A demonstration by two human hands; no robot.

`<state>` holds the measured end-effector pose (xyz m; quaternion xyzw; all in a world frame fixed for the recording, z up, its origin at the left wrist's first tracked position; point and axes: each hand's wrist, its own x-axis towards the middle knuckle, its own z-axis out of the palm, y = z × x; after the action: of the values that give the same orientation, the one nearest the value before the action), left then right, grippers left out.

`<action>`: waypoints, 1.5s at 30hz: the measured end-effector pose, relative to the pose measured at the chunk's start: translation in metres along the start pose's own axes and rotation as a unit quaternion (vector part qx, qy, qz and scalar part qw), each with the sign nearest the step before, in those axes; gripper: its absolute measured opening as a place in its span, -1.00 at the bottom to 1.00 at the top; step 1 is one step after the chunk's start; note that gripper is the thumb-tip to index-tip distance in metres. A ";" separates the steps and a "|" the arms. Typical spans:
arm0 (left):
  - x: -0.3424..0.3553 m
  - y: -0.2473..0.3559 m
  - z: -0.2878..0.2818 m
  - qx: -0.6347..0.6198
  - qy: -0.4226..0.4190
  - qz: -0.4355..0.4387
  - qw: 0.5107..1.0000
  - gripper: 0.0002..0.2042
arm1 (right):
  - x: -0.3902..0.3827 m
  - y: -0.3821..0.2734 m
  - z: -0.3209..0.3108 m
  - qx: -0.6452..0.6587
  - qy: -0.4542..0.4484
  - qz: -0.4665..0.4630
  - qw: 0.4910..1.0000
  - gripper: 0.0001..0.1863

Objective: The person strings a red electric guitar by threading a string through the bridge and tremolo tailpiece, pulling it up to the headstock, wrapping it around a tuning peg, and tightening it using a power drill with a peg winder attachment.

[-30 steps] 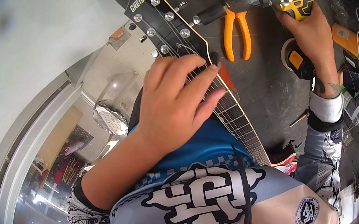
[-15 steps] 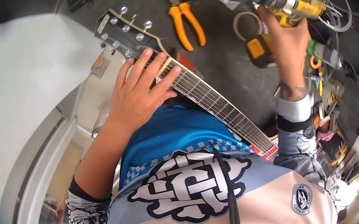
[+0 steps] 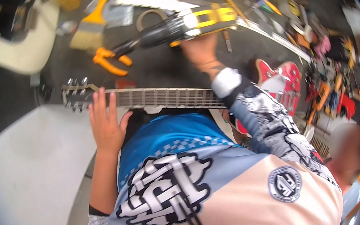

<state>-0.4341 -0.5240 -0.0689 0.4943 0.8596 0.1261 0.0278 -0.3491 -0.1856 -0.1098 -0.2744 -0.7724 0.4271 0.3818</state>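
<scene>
An electric guitar lies across my lap, its dark fretted neck running from the headstock with metal tuners at left to a red body at right. My left hand rests on the neck beside the headstock, fingers stretched out and thumb apart. In my right hand a yellow and black cordless drill is gripped by its handle, held over the bench beyond the neck. A black tubular attachment at its front points left, above orange-handled pliers. My right sleeve hides part of the guitar.
On the dark bench lie a wide paintbrush, a tape roll and a long metal ruler. A cream curved panel sits far left. Mixed tools crowd the right; a person is at lower right.
The view has turned, so the neck now runs nearly level. The drill has swung left and now points toward the pliers. My left hand remains on the neck, fingers straighter.
</scene>
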 end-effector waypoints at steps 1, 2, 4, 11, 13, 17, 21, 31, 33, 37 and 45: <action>-0.001 -0.001 0.001 0.010 -0.016 0.012 1.000 -0.14 | -0.001 -0.002 0.002 -0.105 -0.033 -0.068 0.992 -0.71; -0.002 -0.004 0.004 0.002 -0.008 0.039 0.999 -0.14 | -0.003 -0.009 -0.001 -0.030 -0.069 -0.015 0.997 -0.69; -0.002 -0.009 0.010 0.023 0.007 0.046 0.999 -0.12 | 0.001 -0.018 0.000 -0.033 -0.054 -0.039 0.997 -0.63; 0.003 -0.018 0.014 0.020 0.006 0.108 0.994 -0.14 | -0.004 -0.038 -0.005 0.104 0.055 0.063 0.991 -0.37; 0.003 -0.019 0.014 0.011 0.009 0.110 0.994 -0.16 | -0.004 -0.043 -0.008 0.088 0.094 0.041 0.991 -0.26; 0.003 -0.018 0.010 -0.003 0.006 0.123 0.992 -0.18 | -0.013 -0.052 -0.012 0.119 0.116 0.096 0.981 -0.28; 0.009 -0.007 -0.005 -0.003 -0.019 0.127 0.992 -0.19 | -0.011 -0.037 -0.020 0.059 0.071 0.145 0.985 -0.35; 0.004 -0.002 -0.004 -0.008 -0.004 0.122 0.993 -0.19 | -0.027 -0.024 -0.026 -0.031 0.073 0.195 0.978 -0.45; 0.006 0.017 -0.009 -0.019 0.008 0.134 0.991 -0.21 | -0.029 -0.021 -0.037 -0.025 0.070 0.186 0.980 -0.46; 0.020 0.066 -0.018 -0.042 0.044 0.192 0.979 -0.31 | -0.044 -0.021 -0.060 -0.006 0.076 0.164 0.984 -0.53; 0.075 0.263 -0.004 -0.105 -0.004 0.254 0.961 -0.62 | -0.154 -0.068 -0.283 0.053 0.036 0.014 0.998 -0.80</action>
<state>-0.2515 -0.3350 0.0048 0.6912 0.6874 0.2171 0.0498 -0.0371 -0.2064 -0.0086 -0.2800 -0.7306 0.4620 0.4176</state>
